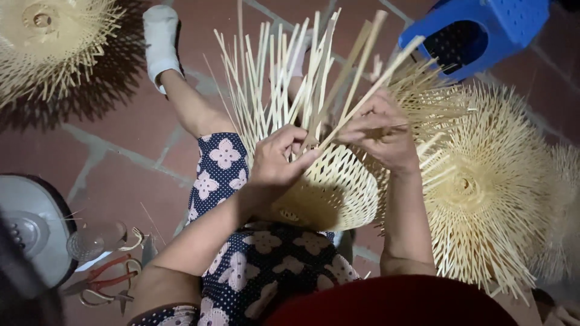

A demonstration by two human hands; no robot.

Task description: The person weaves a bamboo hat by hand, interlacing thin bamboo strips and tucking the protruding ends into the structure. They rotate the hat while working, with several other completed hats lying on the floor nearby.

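Observation:
A half-woven bamboo basket point(338, 187) rests on my lap, its loose pale strips point(272, 72) fanning upward. My left hand point(279, 158) grips the woven edge and pinches strips near the middle. My right hand point(380, 130) holds a few long strips that slant up to the right. Both hands meet at the top of the woven part.
Several woven bamboo pieces lie on the red tile floor: one at top left point(54, 42), a big one at right point(483, 187). A blue plastic stool point(483, 30) stands top right. A fan base point(30, 223), a clear cup point(90, 241) and red-handled scissors point(106, 284) sit lower left.

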